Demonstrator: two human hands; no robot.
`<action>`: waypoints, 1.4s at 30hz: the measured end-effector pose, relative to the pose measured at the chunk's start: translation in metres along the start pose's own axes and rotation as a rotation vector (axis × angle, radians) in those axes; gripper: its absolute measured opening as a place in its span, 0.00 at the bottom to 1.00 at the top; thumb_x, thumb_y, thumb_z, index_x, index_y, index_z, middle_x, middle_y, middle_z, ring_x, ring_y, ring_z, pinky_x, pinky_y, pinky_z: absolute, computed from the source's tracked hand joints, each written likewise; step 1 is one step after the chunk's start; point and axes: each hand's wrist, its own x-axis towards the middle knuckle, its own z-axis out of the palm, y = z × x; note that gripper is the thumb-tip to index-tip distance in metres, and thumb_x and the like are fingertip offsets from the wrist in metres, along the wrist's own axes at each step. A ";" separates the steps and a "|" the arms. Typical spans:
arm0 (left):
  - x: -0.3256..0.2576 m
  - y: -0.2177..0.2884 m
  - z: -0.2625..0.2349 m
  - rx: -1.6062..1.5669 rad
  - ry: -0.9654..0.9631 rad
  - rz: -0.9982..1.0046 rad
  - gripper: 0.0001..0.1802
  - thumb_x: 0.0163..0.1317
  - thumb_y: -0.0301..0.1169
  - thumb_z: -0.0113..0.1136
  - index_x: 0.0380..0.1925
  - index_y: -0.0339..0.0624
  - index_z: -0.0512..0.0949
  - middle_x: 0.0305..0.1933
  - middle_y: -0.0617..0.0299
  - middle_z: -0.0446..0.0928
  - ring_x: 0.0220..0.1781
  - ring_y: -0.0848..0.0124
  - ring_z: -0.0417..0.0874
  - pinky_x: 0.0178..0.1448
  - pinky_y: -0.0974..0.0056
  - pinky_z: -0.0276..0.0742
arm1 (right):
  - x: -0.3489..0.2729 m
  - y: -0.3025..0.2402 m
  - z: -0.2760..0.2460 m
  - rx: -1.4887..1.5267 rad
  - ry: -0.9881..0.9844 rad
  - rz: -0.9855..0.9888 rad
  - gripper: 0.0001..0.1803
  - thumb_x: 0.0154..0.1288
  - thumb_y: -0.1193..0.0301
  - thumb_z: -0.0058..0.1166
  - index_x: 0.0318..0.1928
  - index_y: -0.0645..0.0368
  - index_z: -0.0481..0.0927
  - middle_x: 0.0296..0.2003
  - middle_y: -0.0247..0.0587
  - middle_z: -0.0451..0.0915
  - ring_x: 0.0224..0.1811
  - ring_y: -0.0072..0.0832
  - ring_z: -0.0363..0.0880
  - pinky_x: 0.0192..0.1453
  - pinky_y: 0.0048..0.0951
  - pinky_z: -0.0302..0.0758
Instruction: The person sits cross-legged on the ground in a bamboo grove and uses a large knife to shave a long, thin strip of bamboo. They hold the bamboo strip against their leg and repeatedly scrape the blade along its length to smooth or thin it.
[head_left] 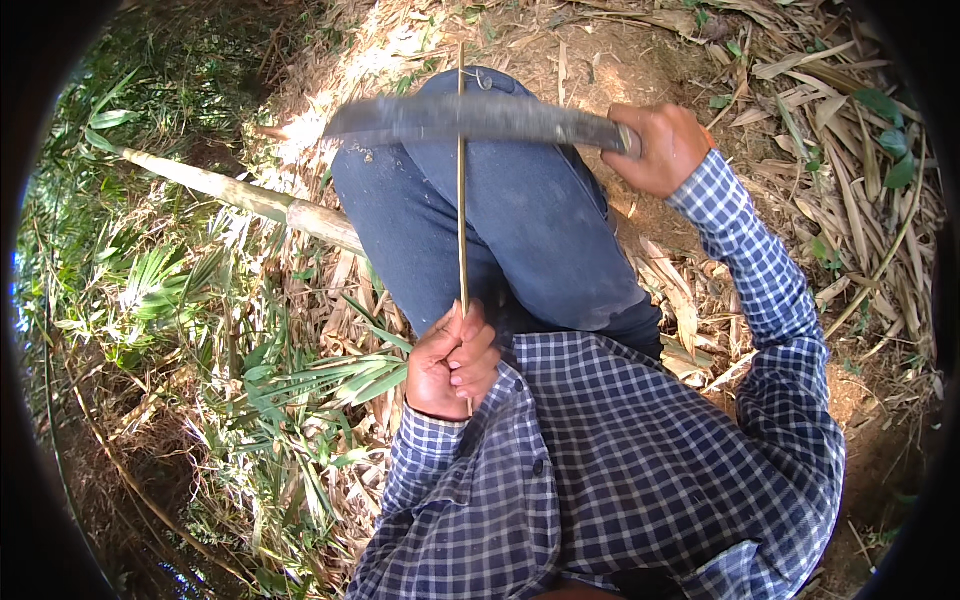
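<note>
Hard daylight falls from above and washes the bare ground (330, 105) near the top edge into white glare, while the grass (150, 300) at the left lies in dappled shade. The long blade (470, 118) is smeared with motion blur. Fisheye bending curves everything toward a black circular rim.

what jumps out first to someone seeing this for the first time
The long dark blade lies crosswise near the top, over the person's knee, its handle in the right hand. A thin pale bamboo strip runs straight up from the left hand at centre and crosses the blade. To the left, a thick bamboo pole lies on dry leaves and green grass.
</note>
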 end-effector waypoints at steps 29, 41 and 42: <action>-0.002 -0.006 0.026 0.440 0.282 0.151 0.16 0.78 0.41 0.40 0.33 0.44 0.68 0.21 0.72 0.55 0.15 0.82 0.51 0.16 0.75 0.50 | -0.021 -0.013 0.002 -0.023 -0.004 -0.180 0.11 0.51 0.65 0.63 0.33 0.58 0.81 0.19 0.46 0.80 0.20 0.41 0.82 0.27 0.40 0.79; -0.008 -0.004 0.024 0.465 0.311 0.141 0.18 0.78 0.42 0.41 0.31 0.44 0.68 0.19 0.73 0.56 0.15 0.83 0.52 0.16 0.76 0.48 | -0.004 -0.007 -0.003 -0.066 0.050 -0.187 0.11 0.49 0.64 0.63 0.28 0.59 0.81 0.20 0.50 0.80 0.19 0.42 0.81 0.26 0.39 0.78; -0.008 -0.004 0.022 0.468 0.299 0.143 0.18 0.78 0.43 0.41 0.31 0.44 0.68 0.19 0.73 0.56 0.15 0.83 0.52 0.16 0.76 0.48 | -0.003 -0.008 -0.003 -0.085 0.049 -0.197 0.13 0.48 0.64 0.64 0.28 0.60 0.80 0.21 0.51 0.81 0.21 0.44 0.82 0.27 0.41 0.78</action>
